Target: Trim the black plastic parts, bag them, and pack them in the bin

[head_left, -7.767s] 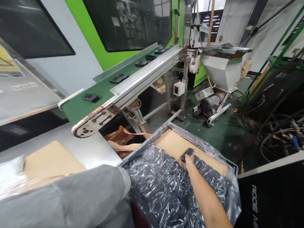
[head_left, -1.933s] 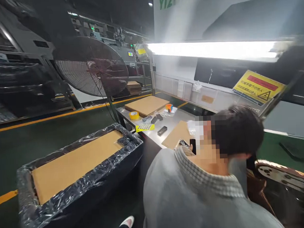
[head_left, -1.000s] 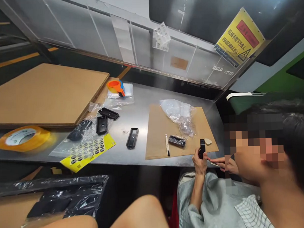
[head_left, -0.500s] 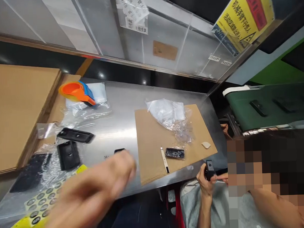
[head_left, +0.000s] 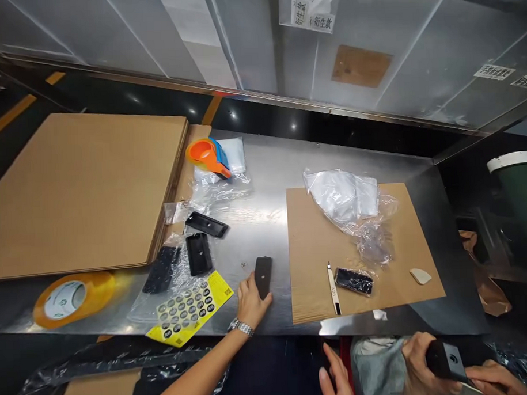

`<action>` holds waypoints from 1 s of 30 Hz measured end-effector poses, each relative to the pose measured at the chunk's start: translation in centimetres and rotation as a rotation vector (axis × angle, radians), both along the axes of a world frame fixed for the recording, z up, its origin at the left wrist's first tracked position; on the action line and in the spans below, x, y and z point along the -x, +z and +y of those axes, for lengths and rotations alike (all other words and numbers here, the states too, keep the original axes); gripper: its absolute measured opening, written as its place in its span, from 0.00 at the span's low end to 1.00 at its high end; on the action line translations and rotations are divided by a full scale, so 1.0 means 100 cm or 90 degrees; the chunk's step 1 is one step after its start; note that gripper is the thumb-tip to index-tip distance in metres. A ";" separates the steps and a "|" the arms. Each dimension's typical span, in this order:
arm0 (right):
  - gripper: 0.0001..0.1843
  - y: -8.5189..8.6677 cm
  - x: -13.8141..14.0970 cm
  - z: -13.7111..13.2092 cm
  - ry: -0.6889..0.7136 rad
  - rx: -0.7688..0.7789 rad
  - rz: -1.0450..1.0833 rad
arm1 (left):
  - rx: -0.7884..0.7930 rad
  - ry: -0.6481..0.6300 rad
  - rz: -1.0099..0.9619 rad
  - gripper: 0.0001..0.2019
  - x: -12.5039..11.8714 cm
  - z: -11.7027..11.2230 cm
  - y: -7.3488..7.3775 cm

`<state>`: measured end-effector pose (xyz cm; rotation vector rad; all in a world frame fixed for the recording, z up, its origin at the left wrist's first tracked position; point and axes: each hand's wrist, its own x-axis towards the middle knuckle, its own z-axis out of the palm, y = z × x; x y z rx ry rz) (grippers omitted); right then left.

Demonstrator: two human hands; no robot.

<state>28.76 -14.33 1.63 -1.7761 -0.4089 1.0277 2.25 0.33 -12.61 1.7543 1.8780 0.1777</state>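
Note:
My left hand [head_left: 251, 306], with a metal-band watch [head_left: 241, 326] on its wrist, lies on the steel table. Its thumb and fingers close about the near end of a flat black rectangular cover [head_left: 263, 273] with a small light mark. Low in the view, my right hand [head_left: 336, 378] is over my lap, fingers apart, holding nothing. Left of the cover lie two black tray-shaped parts, one upright [head_left: 198, 254] and one slanted [head_left: 207, 224]. A yellow sheet of round black stickers [head_left: 189, 309] is beside my left forearm.
Cardboard sheets [head_left: 86, 192] stack at left, by a tape roll [head_left: 72, 299]. An orange tape dispenser [head_left: 208, 156] stands behind. On right-hand cardboard [head_left: 308, 242] lie plastic bags [head_left: 341, 195], a craft knife [head_left: 333, 290] and a wrapped black part [head_left: 355, 281]. A co-worker's hands hold a black device [head_left: 444, 359].
My left hand, blurred and raised before, has come down onto the black cover. My right hand has entered at the bottom. The view has turned left, showing the tape roll.

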 end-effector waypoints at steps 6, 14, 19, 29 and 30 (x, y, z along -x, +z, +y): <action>0.21 -0.039 0.109 0.058 0.035 0.051 0.146 | -0.028 -0.097 -0.179 0.26 -0.022 0.004 0.048; 0.17 -0.023 0.105 0.100 -0.166 -0.111 0.336 | -0.020 -0.209 -0.431 0.29 -0.061 -0.006 0.130; 0.11 -0.014 0.100 0.101 -0.248 -0.094 0.334 | 0.002 -0.224 -0.459 0.29 -0.066 -0.002 0.141; 0.17 -0.011 0.097 0.104 -0.262 -0.094 0.355 | 0.183 -0.029 -0.733 0.16 -0.063 -0.007 0.141; 0.17 -0.011 0.097 0.104 -0.264 -0.094 0.359 | 0.199 0.000 -0.738 0.14 -0.063 -0.005 0.141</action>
